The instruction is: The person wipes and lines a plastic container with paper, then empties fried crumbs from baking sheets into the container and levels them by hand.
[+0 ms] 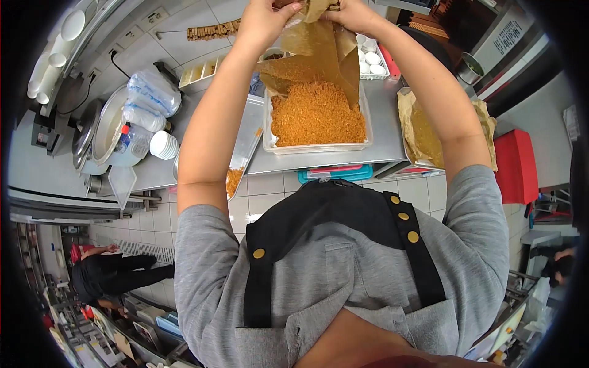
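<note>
My left hand (267,19) and my right hand (354,15) are both raised at the top edge of the view. Between them they grip the upper end of a sheet of brown parchment paper (343,58), and some of the fingers are cut off by the frame. The sheet hangs down and its lower part opens over a rectangular clear plastic container (319,148). Orange-brown crumbs (319,116) are heaped in that container, reaching up under the paper.
Left of the container lies a metal tray (250,132) with scattered crumbs. A paper-lined tray (423,138) is to the right, beside a red box (514,165). White eggs (371,59) sit behind. Stacked cups (164,145) stand at left; a person (116,276) is farther off.
</note>
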A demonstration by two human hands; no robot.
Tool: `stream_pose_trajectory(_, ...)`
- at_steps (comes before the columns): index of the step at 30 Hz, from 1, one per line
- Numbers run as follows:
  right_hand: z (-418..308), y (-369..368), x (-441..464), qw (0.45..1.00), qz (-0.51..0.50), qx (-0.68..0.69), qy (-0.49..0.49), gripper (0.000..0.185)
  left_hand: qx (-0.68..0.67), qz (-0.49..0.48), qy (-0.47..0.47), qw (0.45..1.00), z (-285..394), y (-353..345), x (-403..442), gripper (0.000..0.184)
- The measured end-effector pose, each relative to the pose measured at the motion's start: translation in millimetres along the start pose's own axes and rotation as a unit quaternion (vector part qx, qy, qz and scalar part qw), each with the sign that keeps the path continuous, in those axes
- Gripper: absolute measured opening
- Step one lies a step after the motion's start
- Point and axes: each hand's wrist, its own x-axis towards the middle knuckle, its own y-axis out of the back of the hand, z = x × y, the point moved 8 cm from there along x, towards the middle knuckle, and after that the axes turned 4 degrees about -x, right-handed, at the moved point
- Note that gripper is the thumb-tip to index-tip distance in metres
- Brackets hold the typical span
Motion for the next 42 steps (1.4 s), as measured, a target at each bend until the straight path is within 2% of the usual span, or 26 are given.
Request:
stream_pose_trajectory(2,18,-1,1,0.999,0.011,0.007,-0.042,0.024,-0.011,0.034,-0.01,0.999,-19,4,0,0.035)
stream_pose_trajectory(4,33,0,5,0.992,0.026,0.104,-0.067,0.022,-0.018,0.071,-0.024,0.997,-36,7,-4,0.034)
stream_pose_trajectory(6,32,5,8,0.992,0.049,0.075,-0.085,0.024,0.067,0.265,-0.154,0.95,-25,30,-32,0.042)
stream_pose_trajectory(7,34,9,7,0.991,0.071,0.047,-0.105,0.025,0.054,0.283,-0.183,0.94,-23,32,-47,0.051)
stream_pose_trajectory(8,33,10,7,0.99,0.075,0.045,-0.107,0.025,0.033,0.229,-0.157,0.96,-32,22,-60,0.051)
stream_pose_trajectory(9,24,15,7,0.992,0.105,-0.026,-0.062,0.029,0.012,0.173,-0.13,0.976,-42,9,-73,0.052)
stream_pose_trajectory(10,15,18,6,0.986,0.133,-0.098,-0.019,0.032,0.009,0.17,-0.133,0.976,-46,1,-87,0.052)
stream_pose_trajectory(12,9,17,2,0.982,0.144,-0.117,-0.026,0.035,0.201,0.153,-0.268,0.93,-34,-28,-118,0.053)
stream_pose_trajectory(14,11,18,4,0.978,0.156,-0.135,-0.03,0.038,0.199,0.188,-0.231,0.934,-63,-28,-108,0.056)
stream_pose_trajectory(16,7,13,1,0.97,0.192,-0.141,0.053,0.04,0.238,0.151,-0.122,0.952,-104,-25,-80,0.047)
stream_pose_trajectory(17,7,7,-2,0.97,0.189,-0.143,0.051,0.04,0.247,0.093,-0.1,0.959,-118,-27,-64,0.031)
stream_pose_trajectory(18,10,1,-4,0.972,0.181,-0.143,0.03,0.037,0.244,0.094,-0.098,0.96,-125,-27,-56,0.031)
stream_pose_trajectory(20,8,-3,-2,0.974,0.174,-0.144,0.012,0.035,0.223,-0.044,-0.02,0.974,-134,-39,-38,0.031)
stream_pose_trajectory(22,21,-33,2,0.959,-0.008,-0.278,-0.053,0.052,0.232,-0.062,-0.028,0.97,-123,-39,-31,0.03)
stream_pose_trajectory(23,24,-42,1,0.964,-0.041,-0.259,-0.037,0.068,0.242,-0.079,-0.037,0.966,-116,-42,-31,0.031)
stream_pose_trajectory(24,29,-46,-3,0.965,-0.043,-0.258,-0.038,0.068,0.241,-0.08,-0.035,0.966,-110,-41,-30,0.031)
stream_pose_trajectory(26,11,-60,-12,0.928,-0.06,-0.352,0.109,0.072,0.237,-0.115,-0.047,0.964,-98,-45,-27,0.022)
stream_pose_trajectory(28,8,-63,-7,0.911,-0.075,-0.39,0.106,0.068,0.244,-0.115,-0.059,0.961,-94,-49,-24,0.023)
stream_pose_trajectory(30,19,-69,-7,0.869,-0.155,-0.471,-0.008,0.05,0.252,-0.116,-0.071,0.958,-92,-54,-24,0.023)
stream_pose_trajectory(32,36,-79,-3,0.873,-0.16,-0.46,-0.024,0.043,0.226,-0.098,-0.053,0.968,-91,-50,-27,0.03)
stream_pose_trajectory(34,43,-79,0,0.876,-0.164,-0.452,-0.043,0.037,0.23,-0.072,-0.096,0.966,-80,-49,-47,0.025)
stream_pose_trajectory(36,40,-72,-1,0.867,-0.207,-0.444,-0.093,0.037,0.134,0.203,-0.247,0.938,-67,-23,-85,0.025)
stream_pose_trajectory(37,39,-69,1,0.866,-0.204,-0.446,-0.094,0.037,0.133,0.203,-0.251,0.937,-84,-29,-99,0.025)
stream_pose_trajectory(39,43,-67,3,0.877,-0.219,-0.413,-0.112,0.039,0.117,0.073,-0.288,0.948,-118,-58,-116,0.036)
stream_pose_trajectory(40,39,-66,2,0.876,-0.22,-0.413,-0.113,0.039,0.115,0.072,-0.287,0.948,-121,-61,-115,0.036)
stream_pose_trajectory(42,32,-67,1,0.878,-0.24,-0.395,-0.126,0.034,0.165,0.06,-0.321,0.93,-124,-71,-113,0.052)
